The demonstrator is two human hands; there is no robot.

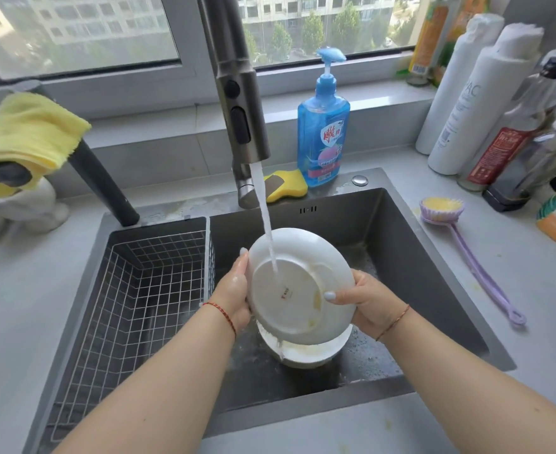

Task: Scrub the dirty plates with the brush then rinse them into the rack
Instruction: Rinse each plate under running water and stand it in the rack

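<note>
white plate tilted, underside up, over the sink, under the running stream from the grey tap. gripped at its left rim by the left hand, fingers curled behind the edge; pinched at its right rim by the right hand, thumb on the underside. yellow smears near the thumb. directly below, lower in the basin, more white plates stacked, yellowish residue on the top one. wire rack seated in the left part of the sink, holding nothing visible. purple brush lying on the grey surface right of the sink, bristles up, apart from both hands. blue soap bottle and yellow sponge behind the basin, just beside the tap's base. yellow cloth draped at far left. bottles crowded at the right corner by the window.
</note>
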